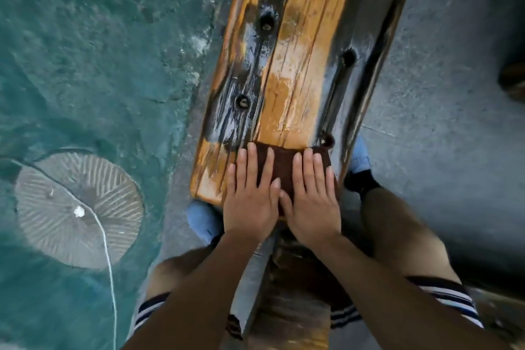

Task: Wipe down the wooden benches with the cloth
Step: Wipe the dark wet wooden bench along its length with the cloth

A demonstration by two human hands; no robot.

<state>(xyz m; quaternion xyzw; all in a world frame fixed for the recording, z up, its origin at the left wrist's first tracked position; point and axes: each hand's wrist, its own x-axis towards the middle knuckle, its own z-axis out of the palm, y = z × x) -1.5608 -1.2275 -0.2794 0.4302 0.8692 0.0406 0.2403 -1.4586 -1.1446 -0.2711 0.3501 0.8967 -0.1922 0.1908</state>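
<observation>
on bench [287, 88] near end: left hand [251, 196], right hand [311, 202] flat, fingers straight, pressing cloth [284, 165].

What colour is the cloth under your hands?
Dark brown. The cloth shows best in the head view, pressed flat on the bench by both hands.
</observation>
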